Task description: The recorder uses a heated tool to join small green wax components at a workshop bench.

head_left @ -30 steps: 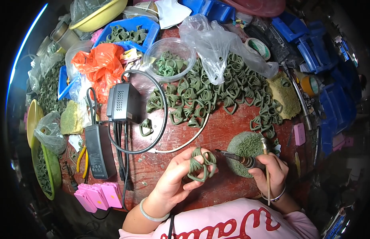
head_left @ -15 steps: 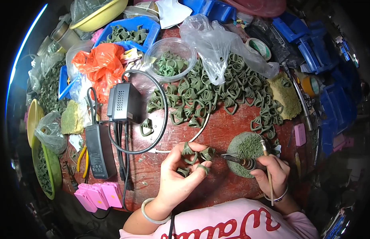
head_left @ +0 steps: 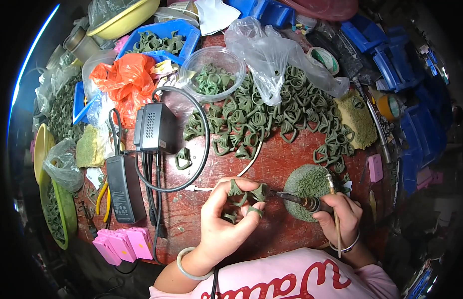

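The left hand's point(head_left: 224, 219) grip is closed around a few green ring pieces point(head_left: 260, 192), the outermost held up at the fingertips on the hand's right side. The right hand's point(head_left: 343, 214) grip is narrow, holding a dark pen-like tool point(head_left: 311, 203) together with a thin brush point(head_left: 337, 224). The tool's long axis runs roughly crosswise, its tip aimed left at that outermost piece and just beside it; whether they touch, I cannot tell. The brush stands across the tool, bristles away from the person. The left hand has the pieces, so the right reaches them only by the tip. Beneath the tool sits a round green pad point(head_left: 296, 179); farther out, a heap of similar rings point(head_left: 236, 117) covers the red table point(head_left: 276, 162)
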Demonstrator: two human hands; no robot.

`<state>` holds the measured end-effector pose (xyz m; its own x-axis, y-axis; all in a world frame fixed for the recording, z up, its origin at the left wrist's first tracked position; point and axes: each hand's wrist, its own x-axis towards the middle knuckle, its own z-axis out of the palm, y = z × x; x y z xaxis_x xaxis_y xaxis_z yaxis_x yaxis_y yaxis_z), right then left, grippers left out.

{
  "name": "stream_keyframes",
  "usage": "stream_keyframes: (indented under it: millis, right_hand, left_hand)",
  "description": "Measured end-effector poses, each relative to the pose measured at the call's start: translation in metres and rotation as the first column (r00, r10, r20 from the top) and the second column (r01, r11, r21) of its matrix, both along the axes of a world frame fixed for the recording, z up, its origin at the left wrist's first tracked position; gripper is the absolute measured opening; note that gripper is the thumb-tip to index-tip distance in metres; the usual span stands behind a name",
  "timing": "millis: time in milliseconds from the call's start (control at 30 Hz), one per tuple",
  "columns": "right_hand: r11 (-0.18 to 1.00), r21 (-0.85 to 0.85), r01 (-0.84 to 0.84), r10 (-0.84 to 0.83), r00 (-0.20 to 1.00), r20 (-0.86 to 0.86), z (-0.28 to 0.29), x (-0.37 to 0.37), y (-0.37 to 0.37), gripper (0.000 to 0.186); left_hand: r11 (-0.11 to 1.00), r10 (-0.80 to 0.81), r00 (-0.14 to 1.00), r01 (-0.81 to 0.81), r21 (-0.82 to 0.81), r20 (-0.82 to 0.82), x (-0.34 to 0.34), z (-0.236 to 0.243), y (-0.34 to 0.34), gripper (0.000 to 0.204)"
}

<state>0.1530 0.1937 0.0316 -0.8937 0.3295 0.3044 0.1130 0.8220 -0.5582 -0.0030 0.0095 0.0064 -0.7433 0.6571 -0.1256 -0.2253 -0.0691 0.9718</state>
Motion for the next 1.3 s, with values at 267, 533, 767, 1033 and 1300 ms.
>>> stream_keyframes:
  millis: [267, 533, 767, 1033, 1300]
  right_hand:
    - [0.999, -0.030, 0.012, -0.012, 1.000, -0.002, 0.001, 0.001, 0.001, 0.032]
    - [0.669, -0.735, 0.112, -0.230, 0.971, -0.060, 0.027, -0.023, -0.019, 0.027]
    - [0.444, -0.895, -0.031, -0.015, 0.999, -0.042, 0.040, -0.025, -0.012, 0.028]
    - [0.764, -0.635, -0.114, 0.031, 0.990, -0.140, 0.031, -0.040, -0.022, 0.021]
    - [0.651, -0.753, -0.098, 0.034, 0.994, -0.100, 0.033, -0.032, -0.016, 0.021]
  left_hand:
    - [0.997, 0.069, 0.930, -0.077, -0.008, -0.361, 0.002, -0.003, 0.002, 0.032]
    - [0.996, -0.015, 1.000, 0.016, 0.091, -0.017, 0.003, -0.009, -0.004, 0.035]
    - [0.980, -0.160, 0.962, 0.128, 0.155, 0.220, -0.004, -0.003, -0.009, 0.036]
    - [0.965, -0.154, 0.972, 0.110, 0.237, 0.177, -0.004, 0.000, -0.003, 0.036]
    - [0.962, -0.194, 0.980, 0.181, 0.204, 0.049, -0.004, -0.001, -0.005, 0.034]
